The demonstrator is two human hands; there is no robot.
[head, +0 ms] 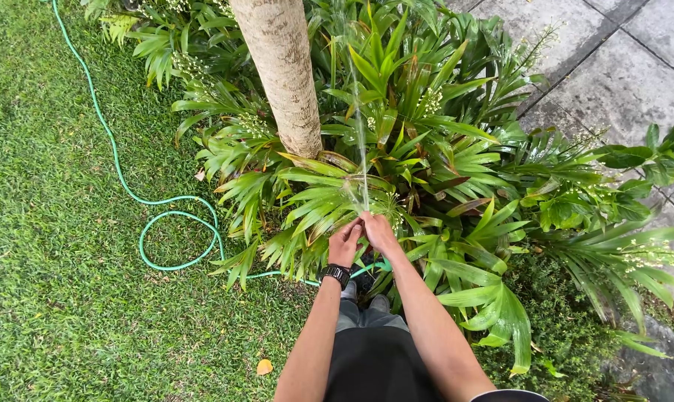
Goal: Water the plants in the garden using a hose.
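Ground: lawn (61,298) on the left, grey paving slabs (620,82) upper right.
On lawn: green hose (147,201) trailing down, curled into one loop; fallen leaf (264,366).
Bed: leafy plants (426,149) around a tree trunk (285,74).

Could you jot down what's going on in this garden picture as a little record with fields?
Setting: lawn beside a planted bed, paving at the right
Left hand: closed at the hose end, black watch on the wrist
Right hand: closed at the hose end, touching the left hand
Hose: green, looped on the grass
Water: thin jet going up over the leafy plants
Tree trunk: pale, rising from the bed
Fallen leaf: yellow, on the grass
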